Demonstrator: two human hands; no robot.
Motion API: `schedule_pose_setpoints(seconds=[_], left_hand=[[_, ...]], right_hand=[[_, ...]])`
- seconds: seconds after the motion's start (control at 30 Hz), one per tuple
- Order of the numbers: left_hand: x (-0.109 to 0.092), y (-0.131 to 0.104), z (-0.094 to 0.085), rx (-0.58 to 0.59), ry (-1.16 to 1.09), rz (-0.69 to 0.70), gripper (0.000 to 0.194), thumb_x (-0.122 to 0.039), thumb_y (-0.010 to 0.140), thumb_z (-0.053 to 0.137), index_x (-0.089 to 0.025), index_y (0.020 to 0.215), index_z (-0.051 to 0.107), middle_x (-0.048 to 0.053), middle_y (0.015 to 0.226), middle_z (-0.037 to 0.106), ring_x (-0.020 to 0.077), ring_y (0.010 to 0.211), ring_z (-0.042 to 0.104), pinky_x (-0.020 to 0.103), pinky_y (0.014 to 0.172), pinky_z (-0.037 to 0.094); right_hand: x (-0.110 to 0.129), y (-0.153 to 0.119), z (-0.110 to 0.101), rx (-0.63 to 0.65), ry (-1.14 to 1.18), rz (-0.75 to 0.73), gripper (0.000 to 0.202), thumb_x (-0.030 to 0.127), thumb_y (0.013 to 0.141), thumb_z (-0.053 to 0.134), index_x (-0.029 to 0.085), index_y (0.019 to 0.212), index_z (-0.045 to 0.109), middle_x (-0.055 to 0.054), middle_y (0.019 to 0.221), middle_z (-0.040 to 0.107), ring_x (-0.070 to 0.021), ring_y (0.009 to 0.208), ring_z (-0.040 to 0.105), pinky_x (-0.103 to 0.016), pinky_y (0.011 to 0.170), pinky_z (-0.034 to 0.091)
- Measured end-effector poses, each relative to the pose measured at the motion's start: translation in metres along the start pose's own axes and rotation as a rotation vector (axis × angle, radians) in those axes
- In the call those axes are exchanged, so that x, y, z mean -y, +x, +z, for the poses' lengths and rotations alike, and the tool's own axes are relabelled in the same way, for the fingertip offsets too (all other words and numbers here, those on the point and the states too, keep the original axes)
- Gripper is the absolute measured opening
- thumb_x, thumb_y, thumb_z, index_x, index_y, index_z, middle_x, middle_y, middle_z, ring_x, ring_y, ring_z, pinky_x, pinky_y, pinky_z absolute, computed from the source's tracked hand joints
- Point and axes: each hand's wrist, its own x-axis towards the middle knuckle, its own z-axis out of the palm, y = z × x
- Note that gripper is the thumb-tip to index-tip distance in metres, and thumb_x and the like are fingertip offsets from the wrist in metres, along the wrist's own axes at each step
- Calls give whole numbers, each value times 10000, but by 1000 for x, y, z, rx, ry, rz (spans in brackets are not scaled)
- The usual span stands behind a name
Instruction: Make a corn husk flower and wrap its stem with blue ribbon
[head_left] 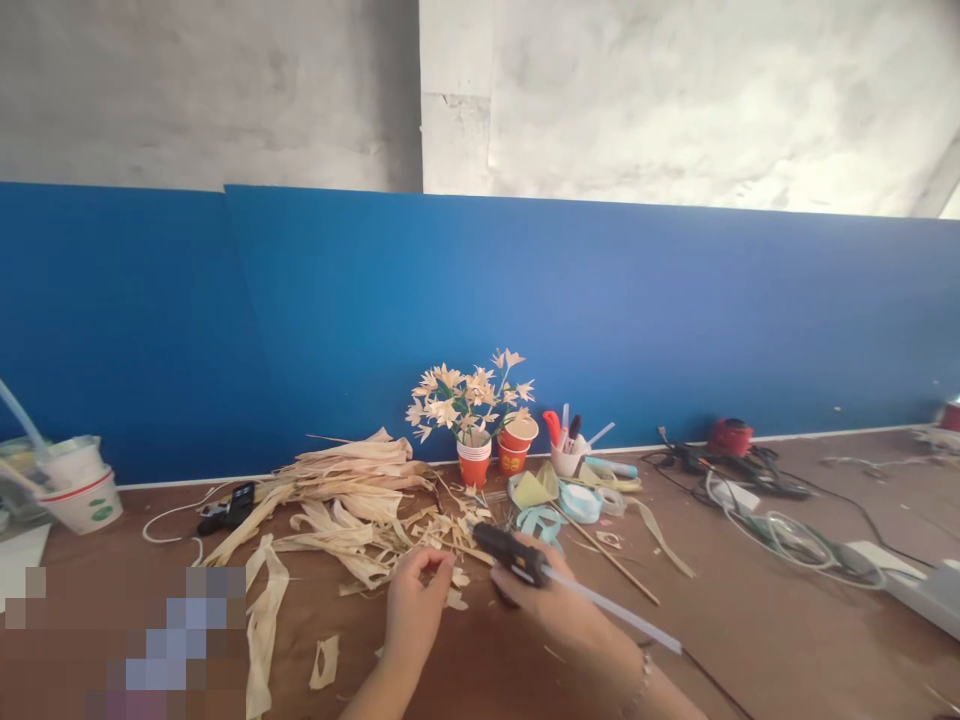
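My right hand [544, 595] is wrapped round a black glue gun [511, 554], a long translucent glue stick [619, 608] jutting from its rear. The gun's nozzle points left, toward my left hand [421, 592]. The thumb and forefinger of my left hand are pinched together; what they hold, if anything, is too small to make out. Pale husk scraps [456, 598] lie on the table between and behind my hands. Beyond them, cream husk flowers [466, 395] stand in a stack of red and white paper cups [474, 465].
Dried husks [352, 500] are heaped at the left of centre. Another red cup [517, 440], a white cup of pens [566, 458], and ribbon rolls [580, 502] stand behind my right hand. Cables [795, 540] and a white power strip [915, 585] lie right. A white bucket [82, 500] stands far left.
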Motion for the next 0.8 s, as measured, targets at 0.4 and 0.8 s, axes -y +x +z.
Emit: schedule_pose_setpoints(seconds=[0.4, 0.8], left_hand=[[1, 0, 0, -21, 70, 67, 244, -326, 788, 516, -190, 617, 625, 13, 628, 608, 191, 663, 563, 283, 651, 424], [-5, -2, -1, -17, 145, 92, 212, -279, 784, 506, -197, 627, 623, 16, 654, 623, 197, 690, 567, 297, 674, 425]], right_hand=[[-21, 3, 16, 36, -283, -215, 189, 283, 787, 527, 164, 656, 593, -39, 740, 581, -160, 679, 547, -246, 625, 433], [-16, 2, 14, 98, -345, -238, 186, 249, 792, 521, 162, 639, 583, -35, 735, 566, -147, 664, 563, -237, 631, 425]])
